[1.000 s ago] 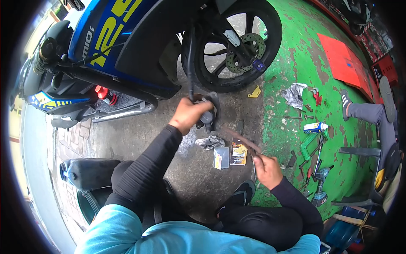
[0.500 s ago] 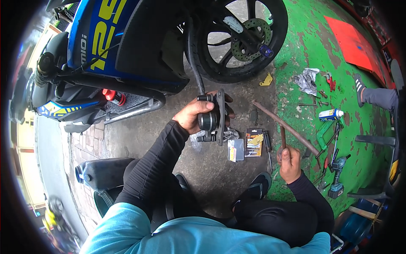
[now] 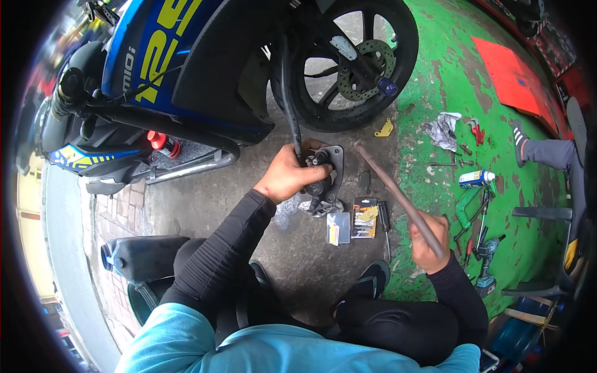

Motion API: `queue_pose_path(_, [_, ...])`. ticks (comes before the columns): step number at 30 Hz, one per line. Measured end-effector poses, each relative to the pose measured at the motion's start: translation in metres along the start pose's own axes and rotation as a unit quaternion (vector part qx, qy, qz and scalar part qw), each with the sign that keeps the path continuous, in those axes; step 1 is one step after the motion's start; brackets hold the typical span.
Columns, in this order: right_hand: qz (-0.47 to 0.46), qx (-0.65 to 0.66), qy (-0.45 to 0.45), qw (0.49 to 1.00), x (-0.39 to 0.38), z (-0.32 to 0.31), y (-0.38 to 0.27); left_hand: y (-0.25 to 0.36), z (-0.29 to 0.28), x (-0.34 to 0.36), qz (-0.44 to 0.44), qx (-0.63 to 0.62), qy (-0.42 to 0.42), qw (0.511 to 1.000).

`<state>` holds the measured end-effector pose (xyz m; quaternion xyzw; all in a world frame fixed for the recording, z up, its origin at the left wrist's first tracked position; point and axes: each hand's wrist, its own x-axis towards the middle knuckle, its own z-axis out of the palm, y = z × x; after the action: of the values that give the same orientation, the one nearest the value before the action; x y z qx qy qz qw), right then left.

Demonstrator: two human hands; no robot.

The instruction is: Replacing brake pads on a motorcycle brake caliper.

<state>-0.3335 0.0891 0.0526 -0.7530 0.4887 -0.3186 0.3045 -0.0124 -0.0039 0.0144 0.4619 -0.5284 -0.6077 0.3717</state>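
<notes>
My left hand point(image 3: 291, 171) is wrapped round a dark brake caliper point(image 3: 321, 185), its thumb lying across the top. A flat metal bracket with a hole point(image 3: 337, 163) shows on the caliper's right side, and a black hose point(image 3: 290, 105) runs up from it toward the motorcycle. On the right, my right hand point(image 3: 430, 247) is closed on a rusty T-shaped metal bar point(image 3: 393, 189). Its long piece slants up and left over the floor, its far end apart from the caliper. The bar passes in front of some of the right fingers.
The motorcycle's front wheel point(image 3: 404, 56) stands ahead. Between my feet and the caliper lie a clear packet point(image 3: 338, 229), a brake pad pack point(image 3: 364, 217) and a screwdriver point(image 3: 384, 217). To the right are a spray can point(image 3: 477, 178), a cordless drill point(image 3: 488, 264) and another person's foot point(image 3: 520, 140).
My left hand has turned the caliper, tilting its bracket, and sits slightly lower. The right hand has rotated the bar, so its long piece now crosses over the hand.
</notes>
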Motion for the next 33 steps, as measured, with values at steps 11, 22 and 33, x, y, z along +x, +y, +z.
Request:
queue_pose_path(11, [-0.026,-0.040,0.004,0.999,0.009,0.005,-0.012,0.002,-0.008,-0.003,-0.029,0.055,-0.008,0.998])
queue_pose_path(22, [-0.041,-0.037,-0.037,0.998,0.007,0.014,-0.003,-0.002,-0.015,0.003,-0.056,0.089,-0.022,0.994])
queue_pose_path(33, [-0.090,0.008,-0.046,0.995,-0.011,0.013,0.011,-0.020,-0.014,0.016,-0.063,0.138,0.104,0.983])
